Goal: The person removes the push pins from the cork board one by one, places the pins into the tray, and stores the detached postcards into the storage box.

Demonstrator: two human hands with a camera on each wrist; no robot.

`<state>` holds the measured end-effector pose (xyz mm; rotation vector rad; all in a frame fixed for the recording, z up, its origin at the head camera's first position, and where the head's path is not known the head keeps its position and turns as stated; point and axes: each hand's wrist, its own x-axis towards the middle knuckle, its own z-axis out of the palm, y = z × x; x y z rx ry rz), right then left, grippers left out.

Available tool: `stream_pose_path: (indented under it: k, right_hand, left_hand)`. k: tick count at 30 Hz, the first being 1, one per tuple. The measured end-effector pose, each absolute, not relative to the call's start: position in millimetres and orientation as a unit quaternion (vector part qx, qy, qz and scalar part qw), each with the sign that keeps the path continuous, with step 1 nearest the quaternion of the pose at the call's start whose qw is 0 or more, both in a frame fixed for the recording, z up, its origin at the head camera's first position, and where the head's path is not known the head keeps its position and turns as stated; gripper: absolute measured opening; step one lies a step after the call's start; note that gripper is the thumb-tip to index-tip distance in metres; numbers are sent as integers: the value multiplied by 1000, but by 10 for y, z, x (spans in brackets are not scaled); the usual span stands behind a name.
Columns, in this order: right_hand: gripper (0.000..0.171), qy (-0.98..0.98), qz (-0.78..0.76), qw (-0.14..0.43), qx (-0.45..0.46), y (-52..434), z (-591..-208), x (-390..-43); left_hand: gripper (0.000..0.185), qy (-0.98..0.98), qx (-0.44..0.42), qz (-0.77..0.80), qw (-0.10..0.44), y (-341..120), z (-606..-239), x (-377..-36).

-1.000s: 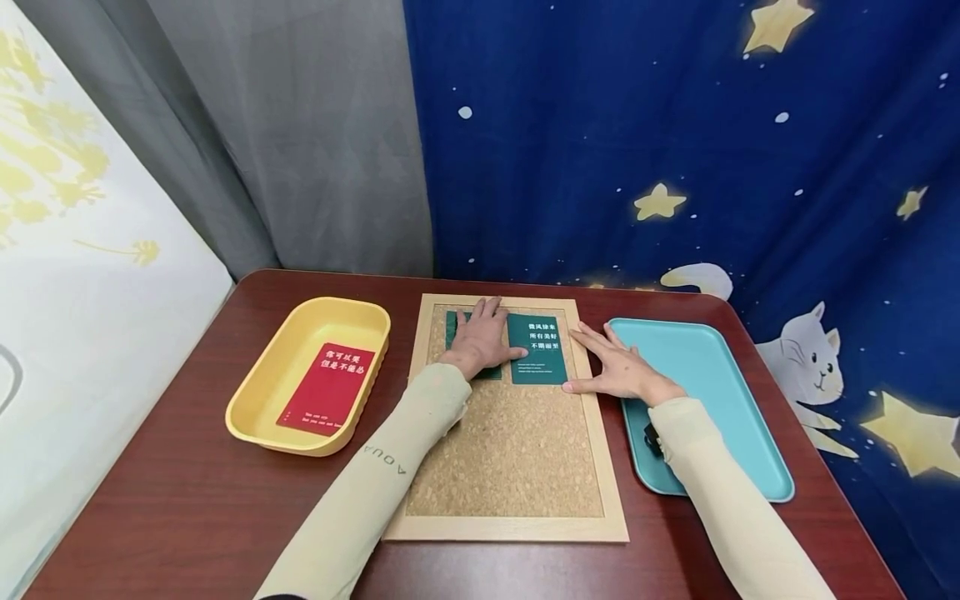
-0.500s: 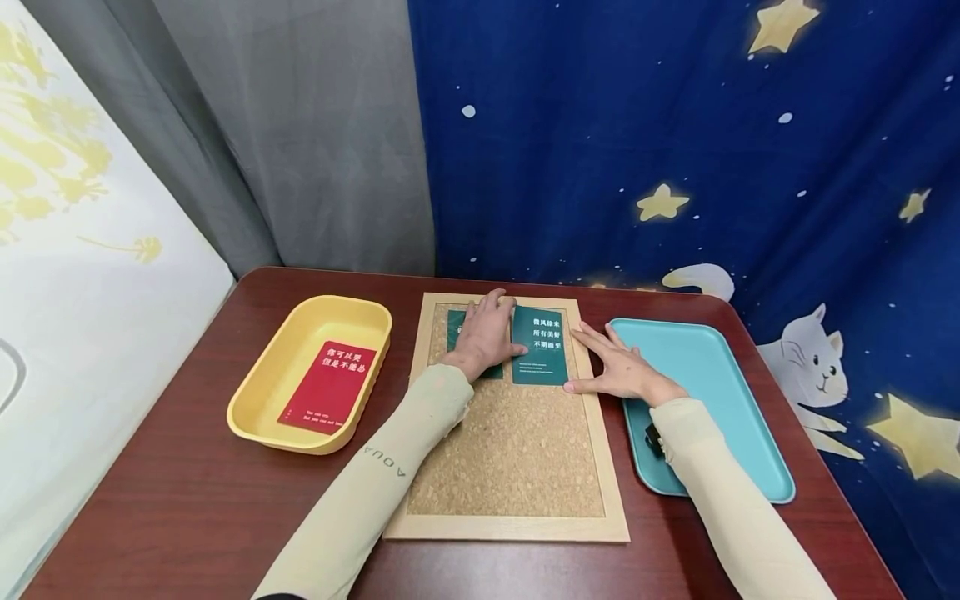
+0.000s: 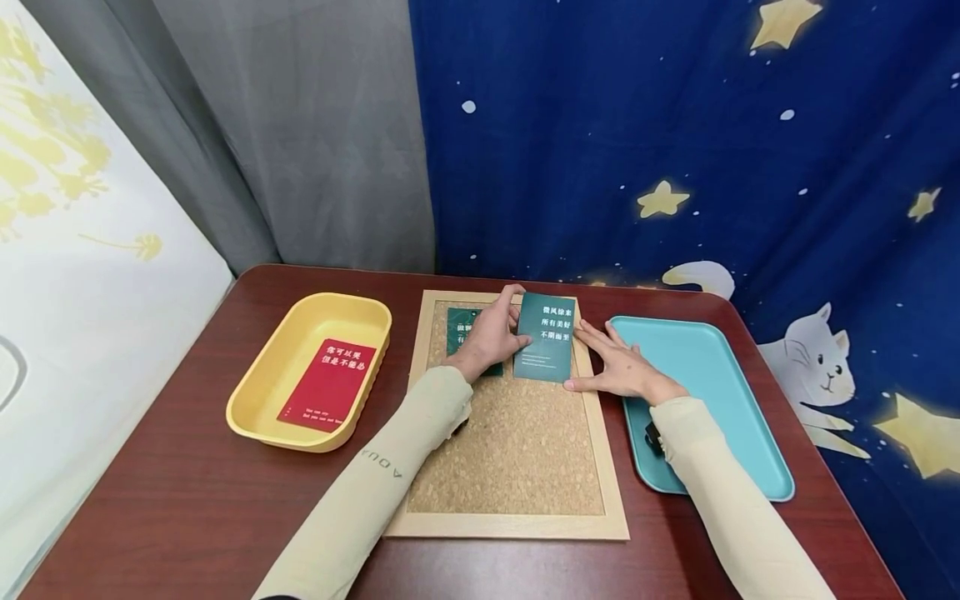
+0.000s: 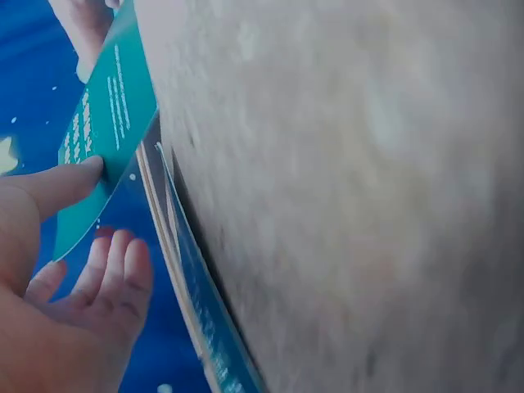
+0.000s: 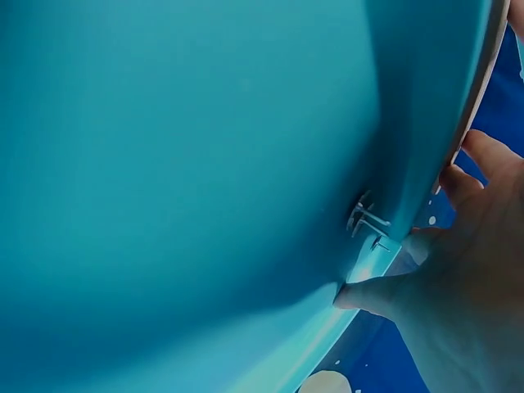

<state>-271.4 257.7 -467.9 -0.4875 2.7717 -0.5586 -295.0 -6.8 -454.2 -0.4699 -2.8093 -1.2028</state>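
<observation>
Teal card (image 3: pixel 545 337) sits lifted over the upper part of the cork board (image 3: pixel 517 450), tilted up off it, pinched at its left edge by the left hand (image 3: pixel 489 335), thumb on the printed face, fingers curled behind. Second green card (image 3: pixel 465 333) lies flat on the board, partly under that hand. Right hand (image 3: pixel 619 368) rests flat with straight fingers on the board's right frame, fingertips just beside the teal card, holding nothing. Blue tray (image 3: pixel 720 400) right of the board, yellow tray (image 3: pixel 300 367) left of it with a red card (image 3: pixel 327 383) inside, all on the dark wood table (image 3: pixel 172 500).

Left wrist view: thumb presses the teal card (image 4: pixel 98 139) face, other fingers (image 4: pixel 115 270) curled loosely behind it; cork board (image 4: pixel 352 188) fills the frame, blurred.

Right wrist view: blue tray (image 5: pixel 180 164) fills most of it; right hand (image 5: pixel 458 286) spread flat beside the tray edge, gripping nothing.
</observation>
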Motion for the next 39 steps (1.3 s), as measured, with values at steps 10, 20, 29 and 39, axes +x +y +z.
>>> stream_pose_path:
  k: [10,20,29,39]
  right_hand:
    - [111,957,-195,132,-167,2570,-4665,-2717]
    - [106,955,-203,134,-167,2554,-4715,-2671]
    - [106,955,-205,133,-169,2592,-4737,-2666]
    - [107,954,-208,132,-170,2595,-4697,-2691]
  left_hand:
    - [87,-863,-153,-481,3,-61,-4568,-2929]
    - [88,-833,-123,-540,14,-108,-4603,-2823]
    - [89,-811,-126,-571,31,-184,-4523,-2718]
    - [85,-809,-99,-578,42,-323,-4511,-2678]
